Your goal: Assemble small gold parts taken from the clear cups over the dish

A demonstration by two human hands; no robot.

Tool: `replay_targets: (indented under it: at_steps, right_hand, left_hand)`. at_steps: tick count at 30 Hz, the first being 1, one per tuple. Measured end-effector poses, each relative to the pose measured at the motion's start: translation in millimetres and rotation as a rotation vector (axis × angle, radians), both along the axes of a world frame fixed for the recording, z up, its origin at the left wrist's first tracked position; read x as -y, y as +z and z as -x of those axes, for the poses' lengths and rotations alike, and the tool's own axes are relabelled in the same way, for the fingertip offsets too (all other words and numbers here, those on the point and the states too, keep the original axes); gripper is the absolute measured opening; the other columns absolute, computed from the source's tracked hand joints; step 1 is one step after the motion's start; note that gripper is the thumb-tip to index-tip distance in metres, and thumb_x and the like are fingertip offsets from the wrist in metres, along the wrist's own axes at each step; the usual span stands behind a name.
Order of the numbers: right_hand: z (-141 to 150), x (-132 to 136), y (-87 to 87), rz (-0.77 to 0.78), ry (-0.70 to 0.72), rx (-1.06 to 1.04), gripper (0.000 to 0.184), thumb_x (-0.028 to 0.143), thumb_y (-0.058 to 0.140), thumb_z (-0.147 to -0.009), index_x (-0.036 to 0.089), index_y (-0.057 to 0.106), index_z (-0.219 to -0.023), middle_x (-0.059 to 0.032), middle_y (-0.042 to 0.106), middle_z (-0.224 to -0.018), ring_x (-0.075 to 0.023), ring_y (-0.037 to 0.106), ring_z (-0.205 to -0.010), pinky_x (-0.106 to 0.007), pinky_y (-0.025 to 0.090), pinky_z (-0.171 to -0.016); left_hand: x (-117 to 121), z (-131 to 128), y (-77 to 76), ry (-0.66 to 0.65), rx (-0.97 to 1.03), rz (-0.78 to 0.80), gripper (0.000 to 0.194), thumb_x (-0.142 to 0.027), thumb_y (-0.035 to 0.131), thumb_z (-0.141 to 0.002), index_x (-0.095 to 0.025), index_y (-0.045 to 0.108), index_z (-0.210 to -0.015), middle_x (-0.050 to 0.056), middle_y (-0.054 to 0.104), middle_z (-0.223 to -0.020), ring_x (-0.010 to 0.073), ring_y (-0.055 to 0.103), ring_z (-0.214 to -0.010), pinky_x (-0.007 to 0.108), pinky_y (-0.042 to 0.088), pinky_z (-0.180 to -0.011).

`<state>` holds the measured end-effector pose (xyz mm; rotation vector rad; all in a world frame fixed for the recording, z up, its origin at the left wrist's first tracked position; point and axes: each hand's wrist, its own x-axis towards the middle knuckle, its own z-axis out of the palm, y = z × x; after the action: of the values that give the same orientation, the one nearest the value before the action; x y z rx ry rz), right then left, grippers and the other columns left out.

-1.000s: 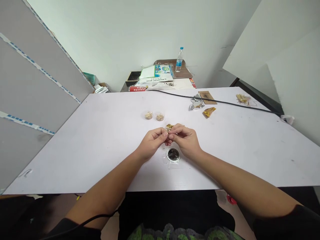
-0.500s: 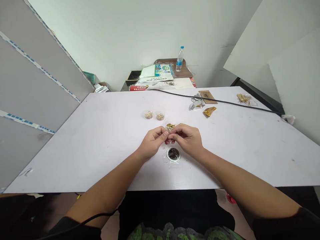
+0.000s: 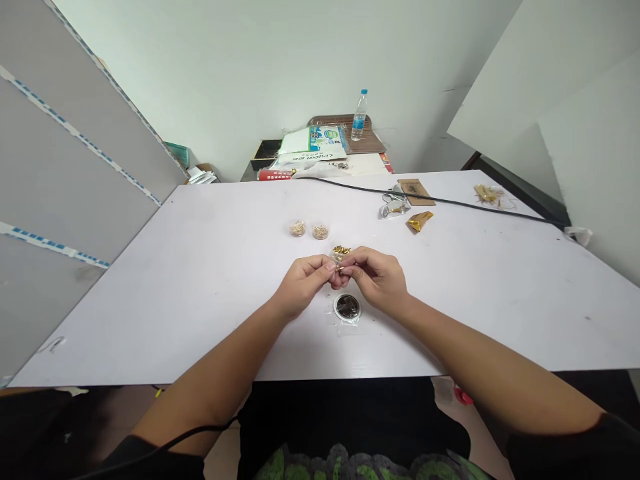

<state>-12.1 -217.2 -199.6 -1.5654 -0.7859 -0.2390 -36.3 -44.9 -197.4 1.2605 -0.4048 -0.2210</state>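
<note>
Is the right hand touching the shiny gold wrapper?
Apart. The head view shows a strip of white table between the right hand and the gold wrapper.

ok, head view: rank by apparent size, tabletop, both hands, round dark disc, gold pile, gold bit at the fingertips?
1. tabletop
2. left hand, right hand: too alike to rank
3. dark disc
4. gold pile
5. gold bit, partly hidden

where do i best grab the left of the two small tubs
Probably pinch the left tub by its side wall with the left hand, once free, coming from the left: the wall is round, and the other tub sits close on its right, leaving little finger room.
</note>
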Motion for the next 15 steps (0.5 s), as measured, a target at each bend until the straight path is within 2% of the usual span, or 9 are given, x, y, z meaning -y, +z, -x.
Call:
replay_targets:
  at_steps: [8,15]
  right_hand:
    - [3.5,-4.5,-0.8,-0.082,0.094,-0.048,0.018,0.034,0.054,-0.097,0.02,0.052,-0.086,-0.0028,0.059,-0.073,-0.0143,0.063,-0.062,-0.031,0.054,-0.056]
    - [8.2,-9.0,-1.5,-0.048,0.01,-0.033,0.028,0.041,0.047,-0.099,0.02,0.048,-0.08,-0.0026,0.055,-0.075,-0.0128,0.058,-0.06,-0.03,0.048,-0.056]
  left_hand:
    - [2.7,0.8,0.7,-0.005,0.009,-0.012,0.035,-0.04,0.058,-0.093,-0.013,0.06,-0.071,0.005,0.057,-0.073,0.0145,0.054,-0.076,0.031,0.044,-0.077]
    - [5.0,2.0,-2.2,0.066,0.057,-0.034,0.038,-0.042,0.058,-0.093,-0.013,0.056,-0.068,0.003,0.055,-0.069,0.0146,0.055,-0.074,0.031,0.045,-0.076]
